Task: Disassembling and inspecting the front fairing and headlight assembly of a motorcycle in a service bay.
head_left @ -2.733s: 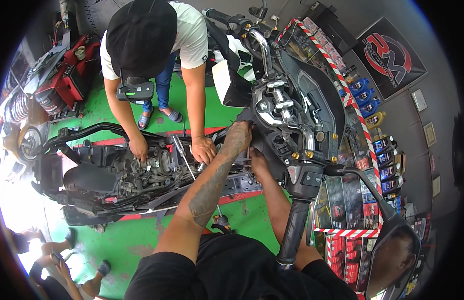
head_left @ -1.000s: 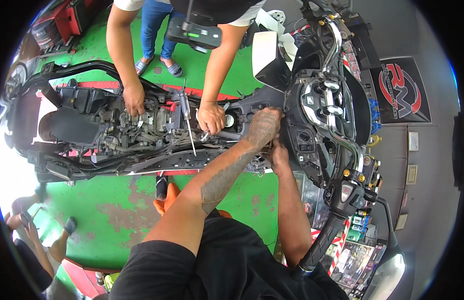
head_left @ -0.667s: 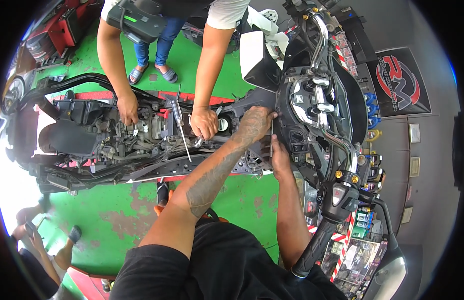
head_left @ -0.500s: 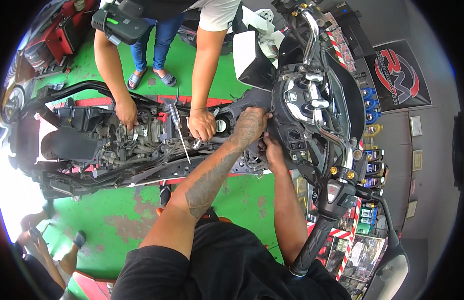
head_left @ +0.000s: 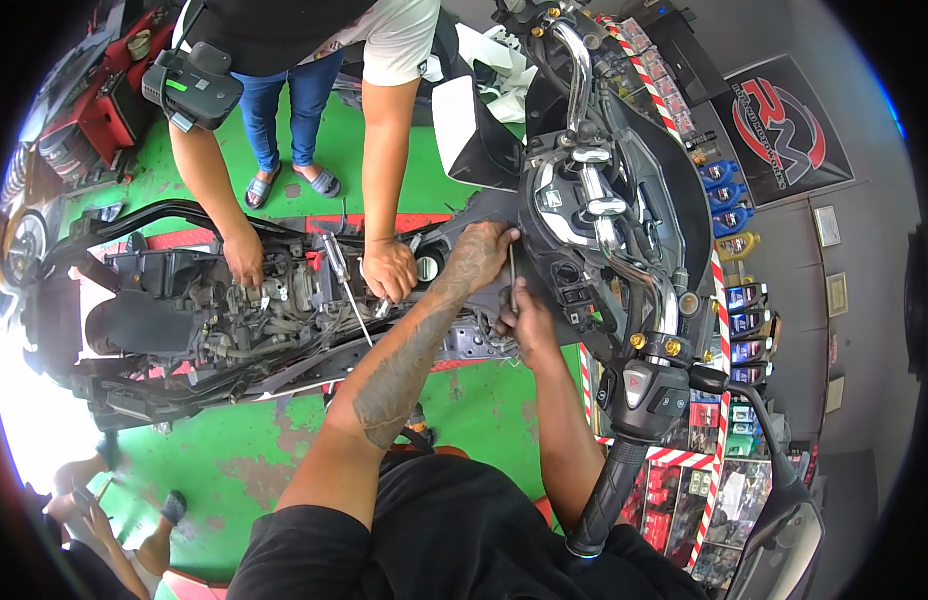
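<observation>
Both my hands work at the dark plastic panel just behind the scooter's dashboard. My left hand is closed, its fingertips at the upper end of a thin grey rod-like piece. Lower down, my right hand is closed around the bottom of that same piece; its exact kind is unclear. Left of my hands is a round white-topped cap. Across the scooter, a co-worker's one hand grips a small silver tool, while the other hand touches the uncovered engine.
A long screwdriver lies across the stripped frame. The handlebar grip and mirror stand close to my right arm. Bottles and boxed goods fill shelves at the right. Another person's hands show at lower left.
My view has shifted, so the scooter sits further left. My right hand has moved back from the panel, and the thin grey piece now shows between my hands.
</observation>
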`<state>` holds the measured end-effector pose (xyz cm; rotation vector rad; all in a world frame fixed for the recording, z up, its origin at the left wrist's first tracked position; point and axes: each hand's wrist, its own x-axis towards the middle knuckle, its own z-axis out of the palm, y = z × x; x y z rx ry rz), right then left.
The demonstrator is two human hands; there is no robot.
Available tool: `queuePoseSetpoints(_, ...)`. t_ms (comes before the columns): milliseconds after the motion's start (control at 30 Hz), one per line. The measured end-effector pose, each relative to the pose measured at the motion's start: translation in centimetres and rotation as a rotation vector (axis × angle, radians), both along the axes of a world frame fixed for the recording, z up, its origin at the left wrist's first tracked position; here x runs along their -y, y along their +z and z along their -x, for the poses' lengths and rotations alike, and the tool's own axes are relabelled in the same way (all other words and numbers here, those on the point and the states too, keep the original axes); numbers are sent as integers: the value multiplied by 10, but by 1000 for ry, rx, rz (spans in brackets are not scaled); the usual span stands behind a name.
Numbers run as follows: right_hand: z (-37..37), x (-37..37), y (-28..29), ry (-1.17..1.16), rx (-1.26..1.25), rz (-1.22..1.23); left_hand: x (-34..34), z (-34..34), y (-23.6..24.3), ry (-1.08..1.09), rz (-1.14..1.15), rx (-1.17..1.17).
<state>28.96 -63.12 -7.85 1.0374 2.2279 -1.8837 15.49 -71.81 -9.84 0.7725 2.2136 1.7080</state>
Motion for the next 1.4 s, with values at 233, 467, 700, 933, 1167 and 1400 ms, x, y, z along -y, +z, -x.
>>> queuePoseSetpoints(233,6,5,24,-133,30,465,-1,3,11,-6,-62,91)
queuePoseSetpoints(467,22,-16,-22,-90,-204,973,-10,-10,0,142,-120,-244)
queuePoseSetpoints(700,24,10,17,-318,-150,770,-6,-10,19,23,-46,275)
queuePoseSetpoints(933,20,14,-12,-265,-262,542,0,-9,11,-6,-45,162)
queuePoseSetpoints(1167,19,-5,16,-190,-113,691,-2,-8,14,8,18,127)
queuePoseSetpoints(1400,17,-36,-9,17,-283,1342,-4,-13,23,8,56,186)
